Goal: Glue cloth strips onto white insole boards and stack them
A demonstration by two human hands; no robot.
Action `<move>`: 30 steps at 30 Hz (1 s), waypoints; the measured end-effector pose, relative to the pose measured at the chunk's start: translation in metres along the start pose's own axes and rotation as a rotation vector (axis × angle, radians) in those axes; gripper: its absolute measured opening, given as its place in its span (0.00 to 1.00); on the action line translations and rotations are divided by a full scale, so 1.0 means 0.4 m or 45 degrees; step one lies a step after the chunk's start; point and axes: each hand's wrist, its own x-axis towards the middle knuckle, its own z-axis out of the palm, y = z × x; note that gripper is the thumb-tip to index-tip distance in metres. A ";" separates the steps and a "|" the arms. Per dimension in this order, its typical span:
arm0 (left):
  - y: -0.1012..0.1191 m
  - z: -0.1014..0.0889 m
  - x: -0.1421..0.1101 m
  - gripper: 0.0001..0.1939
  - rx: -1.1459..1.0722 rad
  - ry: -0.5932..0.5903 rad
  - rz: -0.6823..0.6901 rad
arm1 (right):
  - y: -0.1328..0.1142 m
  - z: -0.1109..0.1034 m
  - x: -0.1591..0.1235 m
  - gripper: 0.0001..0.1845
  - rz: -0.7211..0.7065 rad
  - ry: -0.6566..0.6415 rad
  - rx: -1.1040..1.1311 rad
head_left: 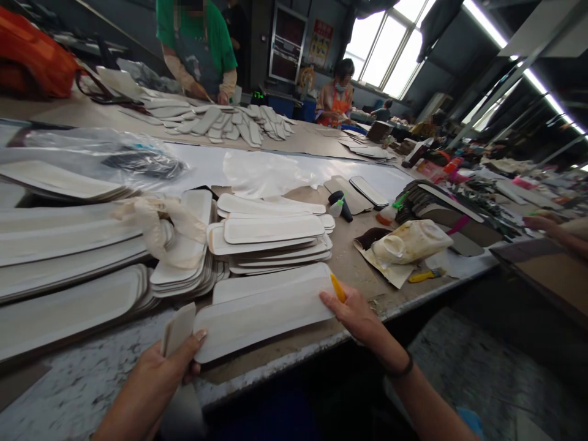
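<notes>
I see off-white on the panel (266, 318), and bright yellow on the tool (338, 288) in the right hand (358, 313); the band (402, 365) at that wrist is black. The strips (180, 327) in the left hand (169, 362) look cream to me, and the crumpled cloth (158, 229) a yellower beige. The table (346, 254) reads brown, though its left part (103, 352) is pale grey with dark smudges. Farther off I pick out a green-tipped white bottle (337, 209), an orange bag (34, 55), a green shirt (220, 37) and (brightest over there) an orange apron (340, 105)
</notes>
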 end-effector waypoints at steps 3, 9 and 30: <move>-0.003 -0.006 0.000 0.13 0.012 0.006 -0.042 | -0.005 0.006 -0.010 0.16 -0.019 0.009 -0.040; -0.005 -0.018 -0.008 0.17 -0.002 -0.040 -0.052 | 0.000 0.012 -0.024 0.15 -0.017 0.004 -0.027; 0.005 -0.014 -0.024 0.26 -0.080 -0.113 -0.092 | 0.029 0.013 -0.017 0.21 -0.044 -0.058 0.235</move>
